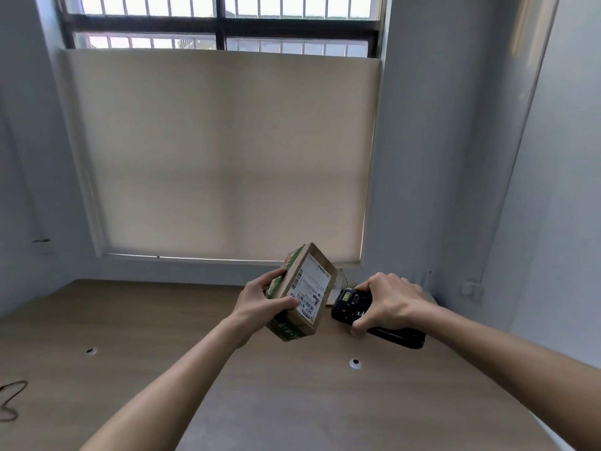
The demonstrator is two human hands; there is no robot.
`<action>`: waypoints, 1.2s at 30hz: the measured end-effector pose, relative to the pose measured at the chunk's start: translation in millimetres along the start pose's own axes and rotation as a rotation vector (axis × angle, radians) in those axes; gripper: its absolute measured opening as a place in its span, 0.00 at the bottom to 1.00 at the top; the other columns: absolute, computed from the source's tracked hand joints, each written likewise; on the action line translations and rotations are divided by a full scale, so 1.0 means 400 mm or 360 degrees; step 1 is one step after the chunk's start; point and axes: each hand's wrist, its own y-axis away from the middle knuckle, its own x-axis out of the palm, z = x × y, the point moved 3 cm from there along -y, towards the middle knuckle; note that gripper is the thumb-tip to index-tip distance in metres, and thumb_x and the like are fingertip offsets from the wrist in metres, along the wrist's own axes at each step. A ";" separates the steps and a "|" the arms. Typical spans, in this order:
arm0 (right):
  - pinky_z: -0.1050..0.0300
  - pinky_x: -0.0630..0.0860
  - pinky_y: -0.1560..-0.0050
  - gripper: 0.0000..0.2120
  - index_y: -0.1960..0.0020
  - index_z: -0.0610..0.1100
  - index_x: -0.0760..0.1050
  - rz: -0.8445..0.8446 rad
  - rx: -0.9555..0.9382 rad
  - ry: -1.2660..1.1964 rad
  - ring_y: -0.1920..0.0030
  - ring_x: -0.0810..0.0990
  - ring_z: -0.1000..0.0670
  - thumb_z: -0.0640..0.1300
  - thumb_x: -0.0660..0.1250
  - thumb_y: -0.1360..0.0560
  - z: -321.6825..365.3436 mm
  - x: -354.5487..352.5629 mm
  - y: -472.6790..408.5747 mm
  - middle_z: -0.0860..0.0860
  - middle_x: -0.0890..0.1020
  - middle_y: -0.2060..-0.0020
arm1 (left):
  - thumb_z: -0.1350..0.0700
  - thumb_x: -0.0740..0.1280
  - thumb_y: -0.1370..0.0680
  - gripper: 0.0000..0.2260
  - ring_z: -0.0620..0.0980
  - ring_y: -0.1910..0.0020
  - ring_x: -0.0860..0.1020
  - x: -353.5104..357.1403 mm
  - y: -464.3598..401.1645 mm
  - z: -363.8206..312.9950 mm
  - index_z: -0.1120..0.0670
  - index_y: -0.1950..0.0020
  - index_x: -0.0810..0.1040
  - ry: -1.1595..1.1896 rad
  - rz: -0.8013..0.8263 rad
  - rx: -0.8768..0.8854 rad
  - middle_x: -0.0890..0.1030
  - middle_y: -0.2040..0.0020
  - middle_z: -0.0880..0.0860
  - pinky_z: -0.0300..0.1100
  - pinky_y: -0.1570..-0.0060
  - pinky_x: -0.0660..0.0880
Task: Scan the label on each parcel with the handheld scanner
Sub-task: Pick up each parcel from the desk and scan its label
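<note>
A small cardboard parcel point(317, 271) with green print on its sides is held up above the wooden table point(227, 385). Its white shipping label point(309, 286) with barcodes faces me, tilted. My left hand point(260, 302) grips the parcel from its left side, thumb on the label's lower corner. My right hand point(387, 301) grips a black handheld scanner point(353, 305) just to the right of the parcel, its head pointing towards the label. The scanner's handle sticks out below my palm.
Two round cable holes point(355, 363) point(91, 350) are set in the table top. A black cable point(11, 402) lies at the table's left edge. Behind the table a window with a lowered beige blind point(214, 151) fills the wall.
</note>
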 end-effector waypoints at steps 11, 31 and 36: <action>0.57 0.84 0.51 0.24 0.45 0.52 0.84 0.0392 -0.0382 -0.1264 0.53 0.87 0.52 0.57 0.84 0.38 0.232 0.133 -0.033 0.54 0.88 0.54 | 0.44 0.72 0.23 0.24 0.46 0.49 0.83 -0.150 0.180 0.029 0.50 0.30 0.75 0.0266 -0.0581 -0.0213 0.83 0.46 0.52 0.33 0.62 0.78; 0.67 0.80 0.61 0.29 0.36 0.49 0.82 0.1329 -0.1259 -0.1287 0.56 0.87 0.56 0.50 0.85 0.35 1.464 0.512 0.345 0.55 0.87 0.50 | 0.42 0.74 0.29 0.27 0.52 0.39 0.80 -1.066 1.125 0.282 0.46 0.31 0.78 0.0384 -0.1631 -0.0636 0.83 0.39 0.53 0.51 0.42 0.80; 0.65 0.80 0.65 0.20 0.44 0.53 0.81 0.1492 -0.1330 -0.1256 0.62 0.87 0.56 0.47 0.84 0.33 1.706 0.620 0.451 0.53 0.87 0.53 | 0.47 0.73 0.24 0.20 0.54 0.41 0.80 -1.241 1.286 0.378 0.45 0.33 0.76 0.0424 -0.1820 -0.0726 0.82 0.39 0.54 0.47 0.50 0.80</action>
